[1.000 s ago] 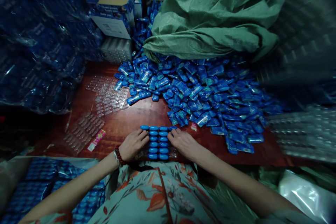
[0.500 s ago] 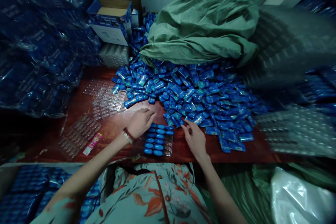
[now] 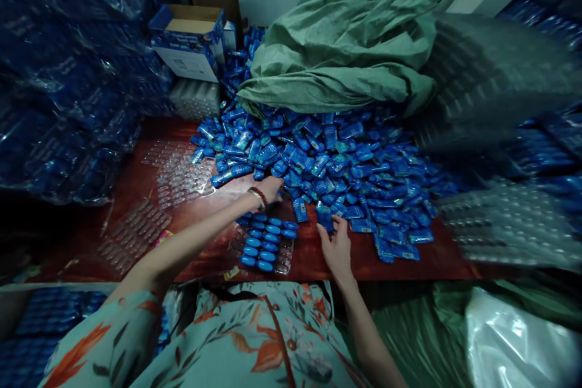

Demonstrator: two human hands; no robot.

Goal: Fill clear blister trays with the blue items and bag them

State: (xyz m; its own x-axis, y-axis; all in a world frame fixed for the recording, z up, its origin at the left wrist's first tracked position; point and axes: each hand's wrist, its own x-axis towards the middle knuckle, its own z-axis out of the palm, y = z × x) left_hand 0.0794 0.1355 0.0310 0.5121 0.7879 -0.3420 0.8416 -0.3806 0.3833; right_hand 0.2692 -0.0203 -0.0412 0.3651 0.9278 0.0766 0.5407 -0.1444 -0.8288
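Note:
My left hand point(image 3: 269, 189), with a beaded bracelet at the wrist, reaches to the near edge of a heap of small blue packets point(image 3: 318, 163). Its fingers are bunched together, and what they grip is hidden. Below it lies a clear plastic blister tray point(image 3: 285, 257), partly filled with rows of shiny blue oval pieces point(image 3: 259, 244). To the right of the tray, my right hand point(image 3: 335, 244) pinches a blue packet point(image 3: 324, 216) between thumb and fingers at the heap's front edge.
Clear moulded trays point(image 3: 182, 176) lie on the red-brown table point(image 3: 200, 254) at left. Plastic-wrapped blue packs point(image 3: 68, 91) tower at far left, near an open carton point(image 3: 186, 42). A green cloth sack point(image 3: 336, 54) covers the heap's back. Stacked trays point(image 3: 513, 224) stand at right.
My left hand has moved up and right, from above the tray to the heap. The tray has shifted slightly left and turned a little. My right hand now grips a packet at the heap's edge.

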